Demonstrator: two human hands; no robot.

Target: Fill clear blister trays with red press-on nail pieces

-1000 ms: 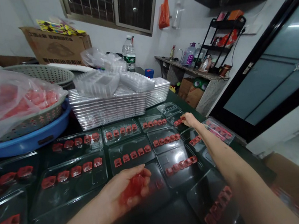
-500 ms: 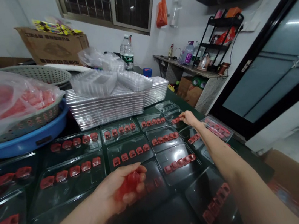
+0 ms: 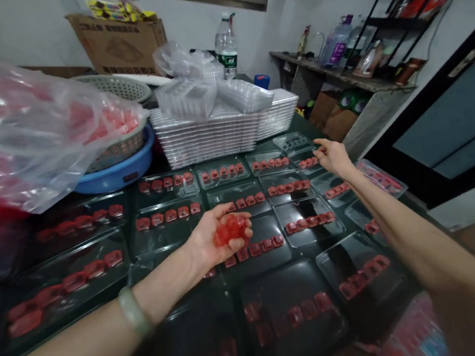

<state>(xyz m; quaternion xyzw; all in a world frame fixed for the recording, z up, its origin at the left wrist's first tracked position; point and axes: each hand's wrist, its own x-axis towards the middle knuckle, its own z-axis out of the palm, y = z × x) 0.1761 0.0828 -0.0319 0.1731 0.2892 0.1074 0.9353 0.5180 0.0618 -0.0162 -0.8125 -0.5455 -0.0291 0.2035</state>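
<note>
My left hand is palm up, fingers curled around a small heap of glossy red plastic pieces. It hovers over the middle rows of clear plastic trays, a pale bangle on its wrist. Farther off to the right, my right hand is just above the end of a short row of red pieces in a tray. Its thumb and forefinger look apart, with nothing visible between them. Across the dark green table, other clear trays hold rows of similar red pieces.
Stacked clear trays stand at the back, with loose clear containers on top. At the left, a large plastic bag of red pieces rests over a basket and a blue basin. A water bottle and cardboard box are behind.
My right hand has lifted off the red pieces in the far tray, and its fingers have parted. My left hand still holds its heap. The view has tilted down and shifted left.
</note>
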